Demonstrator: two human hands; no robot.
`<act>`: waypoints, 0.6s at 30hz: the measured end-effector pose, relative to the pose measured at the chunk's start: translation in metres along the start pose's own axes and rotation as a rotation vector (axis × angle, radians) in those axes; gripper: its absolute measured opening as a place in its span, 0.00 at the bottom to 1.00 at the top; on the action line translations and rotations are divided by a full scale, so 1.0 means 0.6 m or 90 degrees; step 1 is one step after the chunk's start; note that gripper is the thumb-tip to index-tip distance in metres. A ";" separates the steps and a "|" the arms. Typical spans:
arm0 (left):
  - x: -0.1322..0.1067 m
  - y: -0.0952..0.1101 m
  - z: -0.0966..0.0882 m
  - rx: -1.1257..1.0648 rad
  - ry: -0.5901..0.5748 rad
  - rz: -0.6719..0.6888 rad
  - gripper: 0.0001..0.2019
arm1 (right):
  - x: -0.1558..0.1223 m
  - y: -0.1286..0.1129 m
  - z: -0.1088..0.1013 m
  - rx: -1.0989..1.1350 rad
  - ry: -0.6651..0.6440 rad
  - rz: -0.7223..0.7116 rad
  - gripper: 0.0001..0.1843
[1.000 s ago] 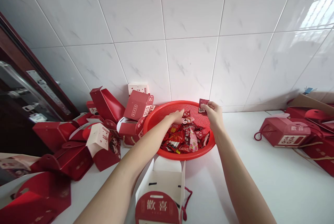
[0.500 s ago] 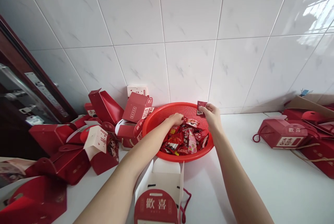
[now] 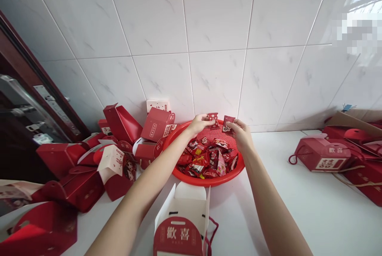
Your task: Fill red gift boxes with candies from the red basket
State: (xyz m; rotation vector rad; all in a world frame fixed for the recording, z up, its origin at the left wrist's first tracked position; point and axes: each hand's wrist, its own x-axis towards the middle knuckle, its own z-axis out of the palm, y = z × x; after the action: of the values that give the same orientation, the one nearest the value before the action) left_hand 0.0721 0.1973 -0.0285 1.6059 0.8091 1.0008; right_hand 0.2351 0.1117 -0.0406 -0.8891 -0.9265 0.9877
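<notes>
A round red plastic basket (image 3: 232, 170) stands on the white counter against the tiled wall, full of red and pink wrapped sweets (image 3: 209, 158). Over its far rim my left hand (image 3: 198, 122) pinches a small red sweet packet (image 3: 213, 120). My right hand (image 3: 242, 134) pinches another small red packet (image 3: 227, 124) just to the right of it. The two packets are a few centimetres apart. An open red and white gift box (image 3: 183, 218) with a red cord stands right in front of me, below the basket.
Many folded and half-folded red gift boxes (image 3: 89, 156) are heaped on the left against a dark door frame (image 3: 26, 88). More red boxes with cord handles (image 3: 325, 154) lie at the right. A wall socket (image 3: 157, 104) sits behind the pile.
My left hand came up out of the sweets with a small red packet and now holds it beside the packet in my right hand, which has barely moved.
</notes>
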 end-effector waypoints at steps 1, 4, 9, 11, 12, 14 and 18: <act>-0.012 0.006 0.001 -0.026 0.007 0.014 0.16 | -0.002 -0.002 0.002 0.011 -0.023 0.007 0.14; -0.046 0.015 0.005 -0.077 0.030 0.046 0.21 | -0.008 -0.005 0.006 0.031 -0.100 0.026 0.16; -0.072 0.015 0.006 -0.110 0.032 0.044 0.24 | -0.014 -0.003 0.007 0.029 -0.223 0.024 0.14; -0.078 0.017 0.000 -0.116 0.015 0.027 0.25 | -0.016 -0.002 0.008 0.004 -0.234 0.024 0.14; -0.081 0.018 -0.003 -0.118 0.004 0.018 0.26 | -0.017 -0.001 0.009 -0.011 -0.233 0.026 0.15; -0.089 0.020 -0.011 -0.121 -0.023 0.000 0.26 | -0.018 0.000 0.012 -0.041 -0.224 0.035 0.17; -0.098 0.014 -0.024 -0.056 -0.062 -0.022 0.25 | -0.019 0.005 0.016 -0.105 -0.161 0.046 0.19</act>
State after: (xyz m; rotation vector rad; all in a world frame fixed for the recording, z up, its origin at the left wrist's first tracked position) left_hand 0.0344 0.1496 -0.0310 1.5477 0.7146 0.9139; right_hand 0.2221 0.1038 -0.0425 -0.9561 -1.2106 1.1151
